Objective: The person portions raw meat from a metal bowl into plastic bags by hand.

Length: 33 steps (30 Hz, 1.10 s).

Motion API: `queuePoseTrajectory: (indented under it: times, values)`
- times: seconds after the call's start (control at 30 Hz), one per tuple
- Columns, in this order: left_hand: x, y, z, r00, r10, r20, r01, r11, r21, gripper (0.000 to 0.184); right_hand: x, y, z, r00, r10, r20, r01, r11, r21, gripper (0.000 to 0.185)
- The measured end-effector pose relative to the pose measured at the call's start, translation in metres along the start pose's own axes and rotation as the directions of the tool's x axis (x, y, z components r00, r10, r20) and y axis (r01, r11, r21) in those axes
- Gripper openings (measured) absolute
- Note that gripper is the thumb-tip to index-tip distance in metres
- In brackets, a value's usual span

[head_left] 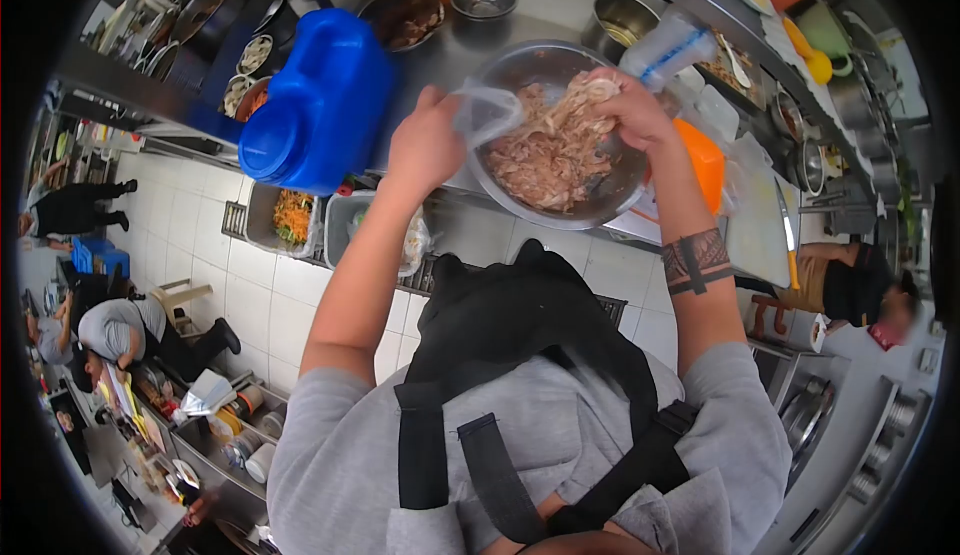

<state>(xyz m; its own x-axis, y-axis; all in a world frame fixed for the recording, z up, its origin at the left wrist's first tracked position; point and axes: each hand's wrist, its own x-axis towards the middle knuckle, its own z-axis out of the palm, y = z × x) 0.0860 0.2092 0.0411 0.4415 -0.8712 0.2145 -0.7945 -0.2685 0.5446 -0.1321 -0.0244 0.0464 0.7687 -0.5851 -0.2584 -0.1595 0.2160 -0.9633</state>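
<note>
The left hand [425,145] has fingers closed on a clear bag [487,118] that points across to the right hand [638,113], its fingers curled around meat [572,105].

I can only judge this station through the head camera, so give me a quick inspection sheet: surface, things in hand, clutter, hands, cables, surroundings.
Surface: steel counter, crowded.
Things in hand: shredded meat in a steel bowl; clear plastic bag at its left rim.
Clutter: blue jug left of the bowl; knife on a cutting board at right.
Hands: left hand holds the bag; right hand grips meat.
Cables: nothing seen.
Surroundings: tiled floor; co-workers to the left, another person at right.
</note>
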Motion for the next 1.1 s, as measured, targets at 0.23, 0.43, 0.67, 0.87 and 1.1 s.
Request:
queuePoseTrajectory:
  times: [0.23,0.43,0.67,0.87,1.1]
  values:
    - [0.064,0.032,0.010,0.977,0.097,0.189,-0.129,0.978,0.166,0.028,-0.031,-0.032,-0.029,0.997,0.035,-0.063,-0.053,0.953,-0.297,0.045]
    - [0.080,0.046,0.033,0.940,0.095,0.328,-0.176,0.958,0.227,0.048,-0.046,-0.050,-0.035,0.962,-0.164,-0.220,0.217,0.944,0.248,0.052]
    - [0.095,0.052,0.067,0.916,0.265,0.303,-0.277,0.961,-0.001,0.045,-0.054,-0.072,-0.029,0.959,-0.283,-0.032,0.258,0.819,0.513,0.047]
    - [0.094,0.074,0.063,0.853,0.128,0.505,0.112,0.902,-0.417,0.047,-0.026,0.002,0.012,0.999,-0.005,0.033,-0.012,0.875,0.485,0.049]
    - [0.068,0.065,0.100,0.894,0.285,0.345,-0.299,0.954,-0.012,0.048,-0.001,0.023,0.030,0.995,0.038,-0.087,-0.095,0.503,-0.859,0.036]
